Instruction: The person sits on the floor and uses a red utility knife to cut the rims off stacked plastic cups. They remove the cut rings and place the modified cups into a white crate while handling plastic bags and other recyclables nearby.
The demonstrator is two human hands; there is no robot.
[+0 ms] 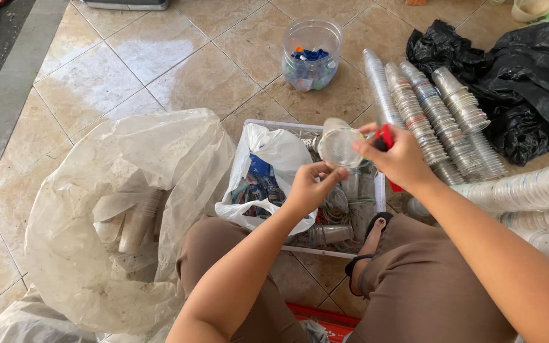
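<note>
Crowding the person on both sides, the big translucent sack (115,216) at the left and the stacked clear cups (427,121) lying at the right leave open tile (179,70) only ahead, so a wide elbow swing could likely roll the stacks. Over the white crate (300,249), the right hand (396,157) is closed around a red tool (385,138) and steadies a clear plastic cup (338,147). The left hand (311,185) pinches its rim with 2 fingertips, so the blade could slip toward them.
</note>
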